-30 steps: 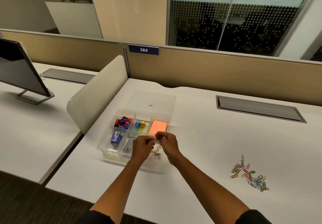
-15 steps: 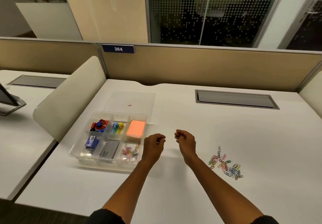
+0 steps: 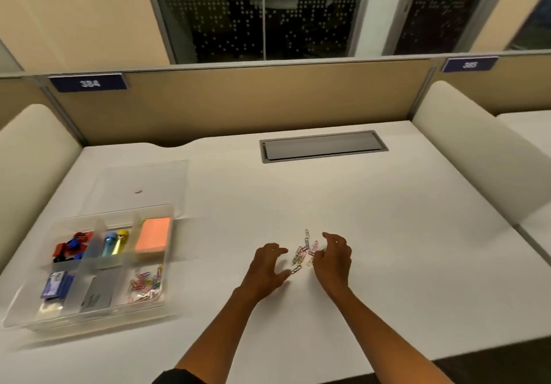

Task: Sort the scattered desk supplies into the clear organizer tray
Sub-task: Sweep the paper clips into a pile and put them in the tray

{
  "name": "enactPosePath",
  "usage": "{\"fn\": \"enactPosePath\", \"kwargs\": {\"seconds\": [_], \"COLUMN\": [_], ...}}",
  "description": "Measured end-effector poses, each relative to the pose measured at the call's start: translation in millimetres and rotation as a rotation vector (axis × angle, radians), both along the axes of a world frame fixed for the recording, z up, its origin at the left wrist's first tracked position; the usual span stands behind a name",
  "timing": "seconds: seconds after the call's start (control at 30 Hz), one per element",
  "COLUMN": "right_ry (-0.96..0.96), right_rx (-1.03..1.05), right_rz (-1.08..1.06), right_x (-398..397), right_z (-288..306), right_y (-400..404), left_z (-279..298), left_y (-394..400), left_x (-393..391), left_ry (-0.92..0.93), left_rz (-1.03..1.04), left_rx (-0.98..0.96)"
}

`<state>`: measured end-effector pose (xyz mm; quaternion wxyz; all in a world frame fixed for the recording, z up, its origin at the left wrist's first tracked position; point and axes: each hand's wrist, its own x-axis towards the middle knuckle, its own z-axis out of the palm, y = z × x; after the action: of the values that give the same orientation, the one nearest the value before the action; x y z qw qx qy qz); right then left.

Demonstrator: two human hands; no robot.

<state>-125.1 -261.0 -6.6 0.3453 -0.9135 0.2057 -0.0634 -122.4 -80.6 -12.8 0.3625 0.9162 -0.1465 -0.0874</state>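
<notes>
A loose pile of coloured paper clips [image 3: 302, 254] lies on the white desk between my two hands. My left hand [image 3: 267, 267] rests just left of the pile, fingers spread and curved, holding nothing. My right hand [image 3: 334, 256] cups the pile's right side, fingers apart, part of the pile hidden behind it. The clear organizer tray [image 3: 21, 321] sits at the left; it holds binder clips [image 3: 71, 246], two highlighters [image 3: 114, 242], an orange sticky-note pad [image 3: 152, 234], a blue stapler box [image 3: 56, 285] and paper clips [image 3: 146, 283] in its front right compartment.
The tray's clear lid [image 3: 140, 180] lies flat behind the tray. A grey cable hatch [image 3: 323, 146] is set into the desk at the back. Cream side dividers [image 3: 477, 151] stand at both desk ends, with a tan partition behind.
Both hands left the tray's paper-clip compartment and moved right across the desk to flank the loose pile. The view swung right with them.
</notes>
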Motion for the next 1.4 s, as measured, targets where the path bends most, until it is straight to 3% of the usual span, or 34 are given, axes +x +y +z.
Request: {"fn": "enactPosePath", "kwargs": {"seconds": [0.13,0.3,0.6,0.7,0.8,0.97,1.07,1.23,1.33,1.4], "right_ry": [0.038,0.025,-0.115,-0.186,-0.105,0.018,-0.026,0.006,-0.021,0.024], "right_rx": [-0.056,-0.052,0.141,0.143,0.046,-0.225,-0.323,-0.326,-0.387,-0.302], "right_rz": [-0.038,0.013,0.204,0.243,0.349,0.685,0.660,0.568,0.574,0.475], "right_x": [-20.7,-37.1,-20.5,-13.2,-13.7,-14.1,-7.9,-7.0,-3.4,-2.2], "right_z": [-11.7,-27.1,-29.5,-33.2,-29.4,-27.8,-28.3,-18.2,-24.1,-28.1], "right_y": [-27.5,-34.3,-21.6,-31.0,-46.1,-50.6,-37.8,-23.7,-22.4,-23.4], "left_z": [-10.7,-16.8,-15.1,-15.5,-17.8,-16.9,-14.7,-10.9,-17.2,-18.9], "left_y": [-26.7,-45.2,-58.1,-48.1,-34.5,-43.2,-58.6,-74.1,-71.4,-66.5], "left_x": [-1.4,2.8,11.3,15.8,22.2,25.9,25.8,26.9,28.1,27.3], "left_ry": [-0.007,-0.018,-0.167,-0.211,-0.095,-0.086,-0.133,0.047,0.014,-0.041], "left_rz": [-0.116,-0.098,-0.011,-0.014,-0.080,-0.186,-0.179,0.015,0.031,-0.016], "left_rx": [0.091,-0.002,-0.206,-0.179,-0.053,0.037,0.006,-0.099,0.022,0.096]}}
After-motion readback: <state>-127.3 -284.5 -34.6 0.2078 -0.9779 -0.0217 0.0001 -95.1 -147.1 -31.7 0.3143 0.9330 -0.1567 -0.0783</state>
